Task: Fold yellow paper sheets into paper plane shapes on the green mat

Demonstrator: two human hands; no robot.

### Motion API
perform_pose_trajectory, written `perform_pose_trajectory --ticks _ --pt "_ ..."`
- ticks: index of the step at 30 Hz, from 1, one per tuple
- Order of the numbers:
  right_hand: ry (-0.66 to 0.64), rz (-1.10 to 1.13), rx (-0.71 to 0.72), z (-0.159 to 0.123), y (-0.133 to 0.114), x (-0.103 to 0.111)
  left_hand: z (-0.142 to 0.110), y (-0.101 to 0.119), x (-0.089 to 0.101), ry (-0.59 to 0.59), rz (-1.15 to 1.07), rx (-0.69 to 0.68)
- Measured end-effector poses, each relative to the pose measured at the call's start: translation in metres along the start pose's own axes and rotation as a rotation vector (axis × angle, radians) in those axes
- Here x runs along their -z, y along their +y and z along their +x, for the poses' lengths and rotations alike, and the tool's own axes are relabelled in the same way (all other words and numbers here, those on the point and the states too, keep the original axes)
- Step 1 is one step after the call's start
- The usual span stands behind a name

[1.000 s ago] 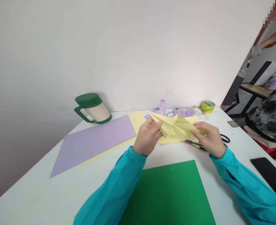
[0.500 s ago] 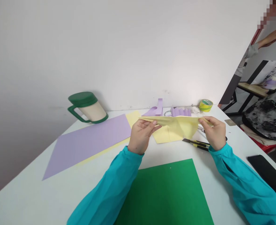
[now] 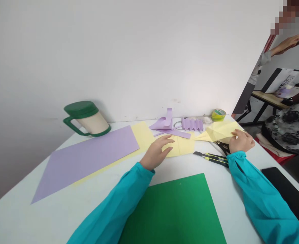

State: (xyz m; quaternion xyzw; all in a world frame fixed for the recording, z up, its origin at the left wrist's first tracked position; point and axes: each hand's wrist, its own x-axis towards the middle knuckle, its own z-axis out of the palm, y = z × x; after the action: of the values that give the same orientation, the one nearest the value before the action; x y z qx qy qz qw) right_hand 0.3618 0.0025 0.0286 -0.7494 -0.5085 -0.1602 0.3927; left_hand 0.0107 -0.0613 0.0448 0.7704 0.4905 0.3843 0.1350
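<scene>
My left hand (image 3: 157, 151) hovers over the table with thumb and fingers apart, holding nothing. Beneath and beyond its fingertips lies a flat yellow paper sheet (image 3: 186, 146) with a crease. In my right hand (image 3: 241, 141) a folded yellow paper (image 3: 221, 130) is pinched near its right end; its narrow twisted tip points left. Scissors (image 3: 222, 147) with black handles lie beside the right wrist, partly covered. A utility knife (image 3: 211, 157) rests just in front of them. Purple paper strips (image 3: 177, 133) and a pleated purple paper (image 3: 192, 124) lie behind the flat yellow sheet.
A green cutting sheet (image 3: 173, 210) lies in front. To the left are a large purple sheet (image 3: 88, 159) over yellow paper and a green-lidded mug (image 3: 88, 118). Tape (image 3: 218, 115) sits by the wall, a black phone-like slab (image 3: 286, 193) at right. Another person's hand (image 3: 287, 44) shows beyond.
My left hand has let go of the folded yellow paper and opened. My right hand has carried that paper rightward, uncovering the purple strips and the flat yellow sheet.
</scene>
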Motion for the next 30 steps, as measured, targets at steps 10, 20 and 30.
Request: perform_pose_trajectory --ticks 10,20,30 --pt "-0.449 -0.163 0.302 -0.005 -0.012 -0.005 -0.05 -0.079 0.07 -0.104 0.419 0.232" --pt "-0.811 -0.255 0.394 -0.025 -0.023 -0.016 -0.086 -0.114 0.085 -0.244 0.801 0.368" --pt "-0.784 -0.306 0.266 -0.021 -0.024 -0.015 -0.076 -0.101 0.086 -0.334 0.89 0.332"
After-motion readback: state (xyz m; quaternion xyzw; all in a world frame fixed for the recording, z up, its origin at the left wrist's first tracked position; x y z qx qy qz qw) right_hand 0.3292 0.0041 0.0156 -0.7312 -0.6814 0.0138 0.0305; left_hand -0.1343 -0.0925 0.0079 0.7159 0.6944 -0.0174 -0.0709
